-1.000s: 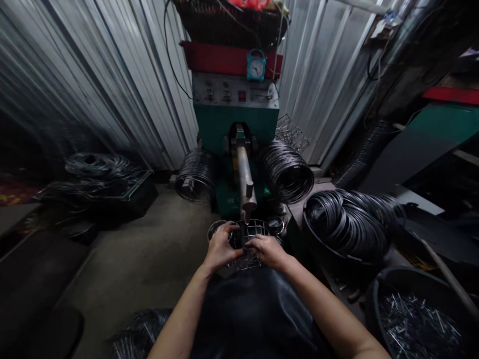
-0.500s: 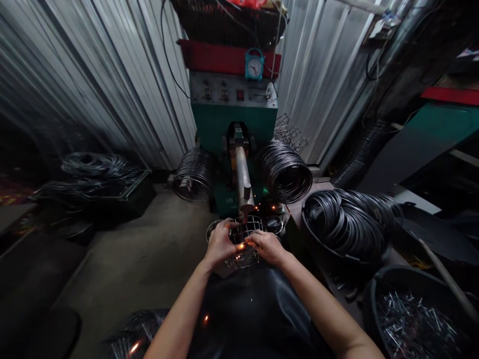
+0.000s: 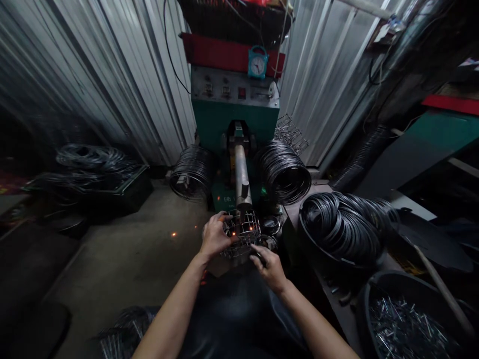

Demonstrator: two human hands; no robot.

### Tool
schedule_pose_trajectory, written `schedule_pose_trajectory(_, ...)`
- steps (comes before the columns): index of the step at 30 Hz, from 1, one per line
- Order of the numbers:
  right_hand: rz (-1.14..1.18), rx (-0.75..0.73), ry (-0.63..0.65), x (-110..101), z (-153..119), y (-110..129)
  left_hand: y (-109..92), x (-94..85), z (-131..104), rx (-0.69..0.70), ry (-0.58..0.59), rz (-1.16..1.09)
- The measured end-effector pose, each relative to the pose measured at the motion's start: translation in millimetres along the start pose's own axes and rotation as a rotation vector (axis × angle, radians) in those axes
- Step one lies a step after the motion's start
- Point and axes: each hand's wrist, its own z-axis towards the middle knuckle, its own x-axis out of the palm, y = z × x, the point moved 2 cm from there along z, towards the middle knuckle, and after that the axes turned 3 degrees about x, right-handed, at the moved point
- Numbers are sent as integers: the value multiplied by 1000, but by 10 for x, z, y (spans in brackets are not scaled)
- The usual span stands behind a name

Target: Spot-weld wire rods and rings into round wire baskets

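A small wire basket (image 3: 241, 245) of thin metal rods sits under the arm (image 3: 242, 172) of a green spot welder (image 3: 202, 119). My left hand (image 3: 217, 236) grips the basket's left side, thumb towards me and fingers over the far side. Just right of and below the basket is my right hand (image 3: 270, 269), its fingers curled together. Whatever those fingers hold, if anything, is too dark to make out. Orange sparks glow at the basket and over the floor to its left. The basket's underside is hidden.
Wire ring bundles hang on the welder's left (image 3: 190, 172) and right (image 3: 286, 172). A tub of wire rings (image 3: 344, 227) and a bucket of short metal rods (image 3: 406, 324) stand to the right. A crate of wire (image 3: 130, 187) is at left.
My right hand has come off the basket and drawn back towards me. My left hand keeps its grip, slightly further left. The sparks have scattered to the left.
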Motion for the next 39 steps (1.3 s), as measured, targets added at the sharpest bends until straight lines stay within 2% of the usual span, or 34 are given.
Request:
schedule_pose_trajectory(5, 36, 201, 92, 147, -631, -350, 70, 8, 110, -64, 11, -53)
schedule_pose_trajectory(9, 29, 302, 87, 193, -889, -538, 103, 14, 177, -84, -7, -51)
schedule_pose_trajectory(18, 29, 287, 54, 211, -913, -564, 72, 8, 210, -143, 0, -13)
schedule_pose_trajectory(22, 32, 310, 38, 206, -958, -592, 62, -11, 247, -102, 9, 10)
schedule_pose_trajectory(29, 110, 403, 66, 197, -857, -560, 76, -45, 358, -91, 99, -37)
schedule_pose_trajectory(32, 214, 496, 102, 188, -864, -499, 87, -29, 257, -62, 95, -78)
schedule_pose_trajectory(36, 326, 635, 152, 143, -1029, -400, 49, -13, -11, 28, 57, -72)
schedule_pose_trajectory(39, 413, 734, 133, 78, -1148, -330, -1, -2, -150, 54, 65, -75)
